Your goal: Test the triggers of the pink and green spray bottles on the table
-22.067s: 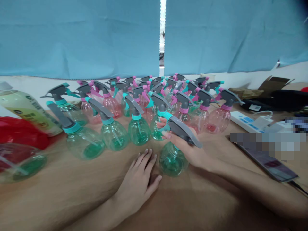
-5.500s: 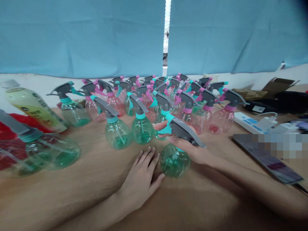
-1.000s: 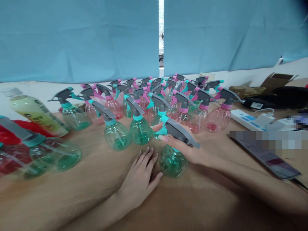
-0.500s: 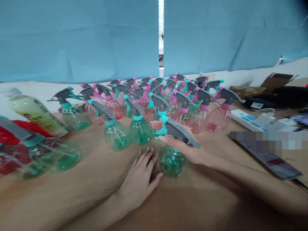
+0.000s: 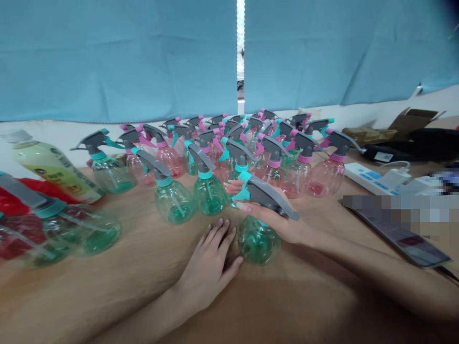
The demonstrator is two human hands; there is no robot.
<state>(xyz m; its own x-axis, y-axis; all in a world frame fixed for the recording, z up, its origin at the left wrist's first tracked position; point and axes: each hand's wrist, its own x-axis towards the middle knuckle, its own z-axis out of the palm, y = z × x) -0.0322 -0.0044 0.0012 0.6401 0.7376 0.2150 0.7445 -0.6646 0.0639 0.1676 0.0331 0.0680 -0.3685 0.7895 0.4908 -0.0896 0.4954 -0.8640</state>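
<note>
A green spray bottle (image 5: 258, 243) with a grey and teal trigger head stands upright on the wooden table (image 5: 143, 272). My right hand (image 5: 283, 217) is closed around its neck, just under the trigger head, which hides part of the fingers. Flat on the table to the left of that bottle lies my left hand (image 5: 211, 260), its fingers stretched out and nothing in it. Beyond my left fingertips are two more green spray bottles, one (image 5: 210, 193) close to the hand and another (image 5: 174, 203) farther left.
Pink and green spray bottles crowd the back, including a pink one (image 5: 328, 174). At left are a green spray bottle (image 5: 96, 234) and a large labelled bottle (image 5: 53, 167). A power strip (image 5: 366, 179) and a phone (image 5: 398, 236) lie at right. A blue curtain (image 5: 125, 57) hangs behind.
</note>
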